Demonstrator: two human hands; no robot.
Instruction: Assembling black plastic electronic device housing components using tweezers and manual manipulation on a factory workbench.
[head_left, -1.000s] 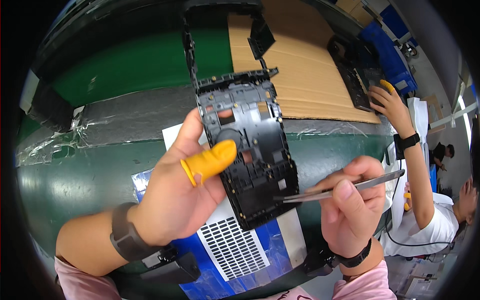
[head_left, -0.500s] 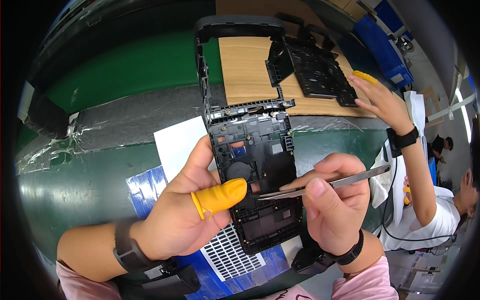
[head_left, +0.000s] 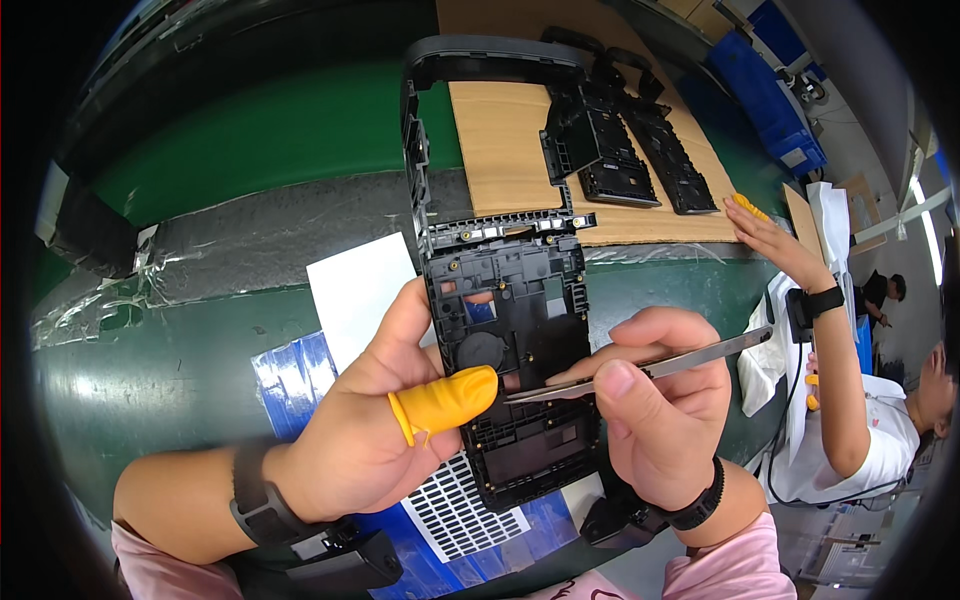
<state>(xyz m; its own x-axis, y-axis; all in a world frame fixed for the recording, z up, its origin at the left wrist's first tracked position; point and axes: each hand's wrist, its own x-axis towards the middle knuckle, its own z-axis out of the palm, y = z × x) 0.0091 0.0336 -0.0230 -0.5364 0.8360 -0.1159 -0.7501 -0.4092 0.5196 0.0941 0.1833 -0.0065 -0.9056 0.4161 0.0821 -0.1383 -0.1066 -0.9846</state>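
Note:
My left hand [head_left: 350, 430] grips a black plastic housing [head_left: 540, 335] by its left edge, its thumb in a yellow finger cot [head_left: 445, 402] lying over the front. The housing is a long frame with an open loop at its far end, ribs and small brass inserts. In my right hand [head_left: 665, 420], metal tweezers [head_left: 705, 355] are pinched between thumb and fingers. Their tips reach over the housing's middle, close to my left thumb. Whether the tips hold anything is too small to tell. My right fingers are near the housing's right edge.
Below the housing lies a white sheet of black labels [head_left: 465, 510] on blue film [head_left: 540, 550]. A blank white sheet [head_left: 360, 290] is at the left. Beyond, several black housings [head_left: 670, 150] rest on cardboard [head_left: 500, 150]. A co-worker's hand [head_left: 775, 240] is near the cardboard's right edge.
The housing has shifted slightly right at its far end. The tweezers have moved a little left. The co-worker's hand has drawn back from the housings on the cardboard, which now lie differently, with a gap between them.

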